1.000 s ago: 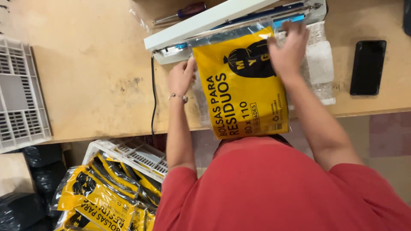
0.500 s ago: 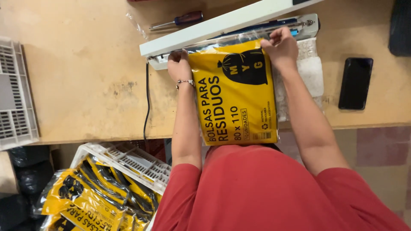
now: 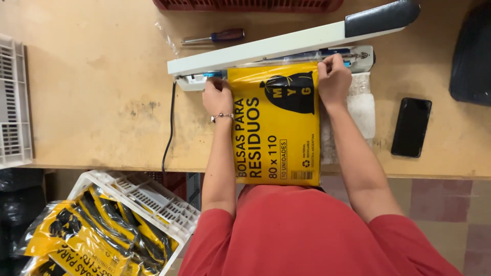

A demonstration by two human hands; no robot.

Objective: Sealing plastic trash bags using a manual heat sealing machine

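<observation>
At the far left edge, one white slatted crate (image 3: pixel 14 102) sits on the wooden tabletop (image 3: pixel 92 92), and below the tabletop's near edge a second white crate (image 3: pixel 148 202) holds a heap of yellow-and-black packets (image 3: pixel 76 235), too overlapped to count exactly. One black cord (image 3: pixel 169 128) runs from the tabletop edge up to one white heat sealer (image 3: pixel 276 46), whose long arm with a dark handle stands raised at a slant above its base. Beyond the sealer lies one screwdriver (image 3: pixel 215 37) with a dark handle, and past that, at the top edge, one red crate (image 3: pixel 245 5). Two hands work at the sealer: the left hand (image 3: pixel 217 97), wearing one thin bracelet, is closed on the upper left corner of one yellow packet (image 3: pixel 276 128), and the right hand (image 3: pixel 333 79) pinches its upper right corner, fingers curled narrow over the edge. The packet lies flat on the tabletop in front of the person, its top edge tucked at the sealer's bar under the raised arm and its bottom edge overhanging the tabletop toward the red shirt. One clear plastic bag (image 3: pixel 360 105) lies partly beneath the packet to the right. Further right rest one black phone (image 3: pixel 410 127), face up, and one dark bag (image 3: pixel 470 56) at the edge.
</observation>
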